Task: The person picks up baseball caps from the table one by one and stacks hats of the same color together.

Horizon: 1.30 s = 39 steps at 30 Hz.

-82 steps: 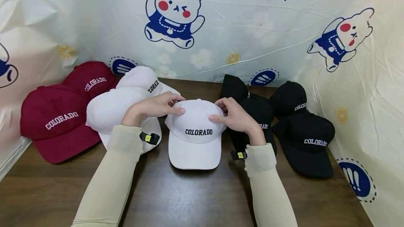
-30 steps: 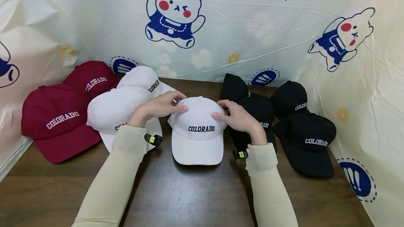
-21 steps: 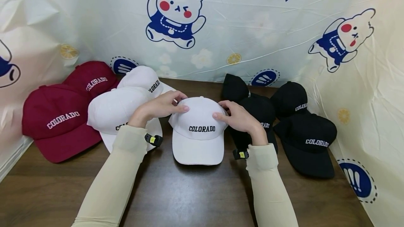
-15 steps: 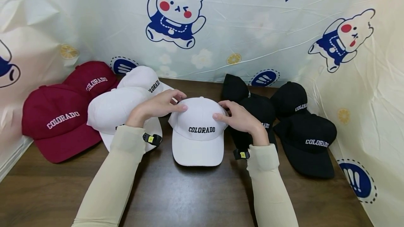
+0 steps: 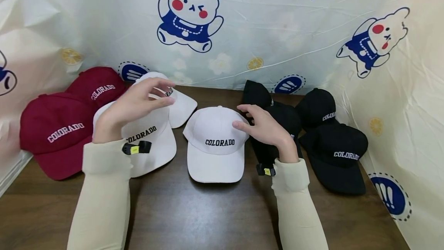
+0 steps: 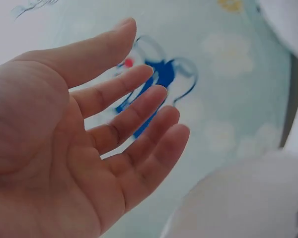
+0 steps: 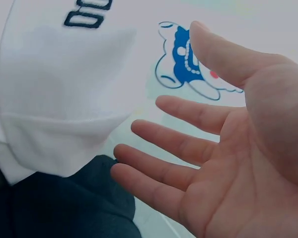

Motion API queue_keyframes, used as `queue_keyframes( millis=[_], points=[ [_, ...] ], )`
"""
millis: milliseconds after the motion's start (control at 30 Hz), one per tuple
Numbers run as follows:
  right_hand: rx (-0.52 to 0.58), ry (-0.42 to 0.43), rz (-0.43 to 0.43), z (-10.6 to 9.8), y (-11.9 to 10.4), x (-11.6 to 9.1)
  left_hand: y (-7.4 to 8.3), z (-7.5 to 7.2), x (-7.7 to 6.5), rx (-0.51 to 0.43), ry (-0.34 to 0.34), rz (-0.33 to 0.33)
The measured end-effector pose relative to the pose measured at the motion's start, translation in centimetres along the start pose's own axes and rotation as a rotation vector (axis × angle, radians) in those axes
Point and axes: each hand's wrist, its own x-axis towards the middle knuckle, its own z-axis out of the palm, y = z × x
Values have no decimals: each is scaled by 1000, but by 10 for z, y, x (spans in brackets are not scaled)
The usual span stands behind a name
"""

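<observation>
In the middle of the table a white baseball cap (image 5: 214,128) with black COLORADO lettering sits upright, brim toward me. My right hand (image 5: 264,125) is at its right side with fingers spread; in the right wrist view a gap shows between these fingers (image 7: 164,168) and the cap's white cloth (image 7: 64,74). My left hand (image 5: 130,103) hovers over two more white caps on the left, a front one (image 5: 152,153) and a rear one (image 5: 184,107), partly covering both. The left wrist view shows that palm (image 6: 64,148) bare, fingers loosely extended.
Two maroon caps, a front one (image 5: 62,115) and a rear one (image 5: 100,78), lie at the far left. Several black caps (image 5: 336,146) are grouped on the right, some behind my right hand. A patterned sheet (image 5: 236,30) hangs behind the brown table (image 5: 201,215).
My left hand has let go of the middle white cap and moved left and up over the other white caps. The right hand stays nearly in place, its fingers now off the cap.
</observation>
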Motion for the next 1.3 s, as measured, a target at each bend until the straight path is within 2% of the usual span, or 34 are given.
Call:
queue_keyframes(
  millis=[133, 300, 433, 567, 767, 867, 1133, 1300],
  points=[
    [6, 26, -43, 0, -9, -1, -5, -23, -18, 59, 74, -64],
    [-4, 61, -104, 2, -20, -2, -24, -44, -38, 148, 143, -167],
    [-14, 84, -179, 7, -29, 0, -39, -56, -50, 154, 170, -263],
    [-10, 87, -241, 11, -38, 0, -50, -63, -56, 138, 120, -327],
    [5, 73, -281, 16, -44, -1, -64, -64, -59, 138, -71, -346],
    [6, 63, -295, 17, -45, -2, -69, -64, -60, 140, -129, -369],
    [-4, 53, -329, 19, -48, 0, -77, -67, -68, 150, -172, -399],
    [-8, 41, -323, 20, -49, 1, -80, -66, -68, 144, -163, -395]
  ],
)
